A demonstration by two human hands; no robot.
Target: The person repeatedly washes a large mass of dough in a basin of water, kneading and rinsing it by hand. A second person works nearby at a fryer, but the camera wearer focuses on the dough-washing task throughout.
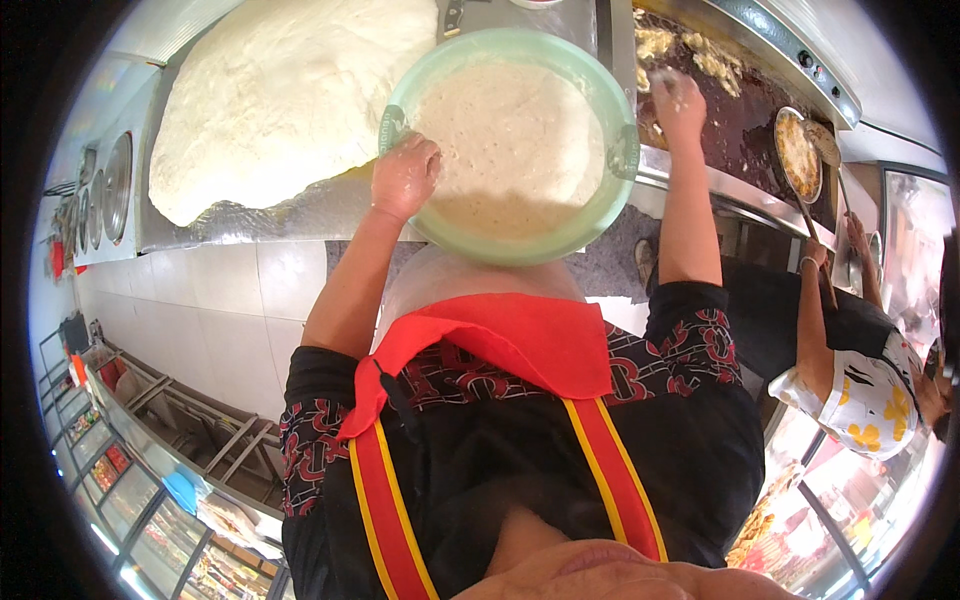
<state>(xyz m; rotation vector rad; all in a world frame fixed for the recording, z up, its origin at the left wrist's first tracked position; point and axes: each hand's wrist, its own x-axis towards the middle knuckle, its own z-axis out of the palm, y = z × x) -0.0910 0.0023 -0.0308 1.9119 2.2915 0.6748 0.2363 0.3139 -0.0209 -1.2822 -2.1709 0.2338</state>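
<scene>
A pale green plastic basin (510, 259) full of bubbly, off-white batter (510, 142) stands before me at the worktable's edge, close against my apron. My left hand (409, 172) is curled over the basin's left rim, with smears of batter on the skin. To the right, my right hand (679, 105) hangs above a wide fryer of dark oil (750, 135). White batter clings to its blurred fingertips, and small bits show just below them; whether it holds more is hidden. Pale fried pieces (712, 64) float near the fryer's far side.
A large mass of dough (292, 105) covers the steel worktable (300, 217) at left. A knife handle (454, 16) lies behind the basin. At right, a co-worker's hands (814, 251) hold a strainer of fried pieces (799, 154) and a skimmer (823, 142) over the fryer.
</scene>
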